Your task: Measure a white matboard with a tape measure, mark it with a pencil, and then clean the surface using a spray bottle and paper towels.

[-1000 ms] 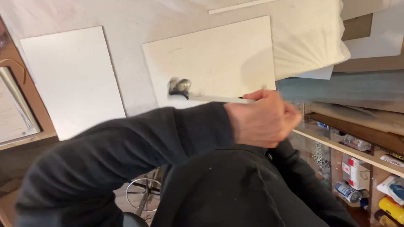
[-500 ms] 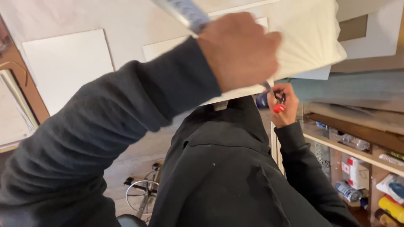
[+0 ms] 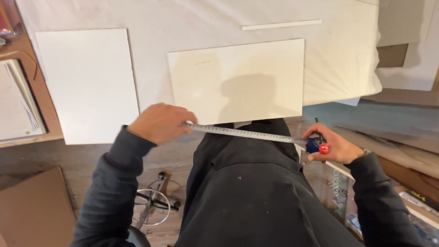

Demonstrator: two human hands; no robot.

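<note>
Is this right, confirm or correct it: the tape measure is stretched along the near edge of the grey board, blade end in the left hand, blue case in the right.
One thing is wrong: the board is cream-white, not grey. The head view shows the tape measure stretched along its near edge, blade end under the left hand, blue case in the right hand.

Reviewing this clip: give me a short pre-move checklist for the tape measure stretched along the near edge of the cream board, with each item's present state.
1. Left hand pins the free end of the tape blade at the board's near left corner: ok.
2. Right hand holds the blue tape measure case past the right corner: ok.
3. Blade runs straight, without sag: ok.
4. Blade lies along the near edge of the cream board: ok, roughly parallel.
5. Hook seated on the corner: cannot tell, hidden by the left hand.
6. Markings readable: cannot tell, too small.
</note>
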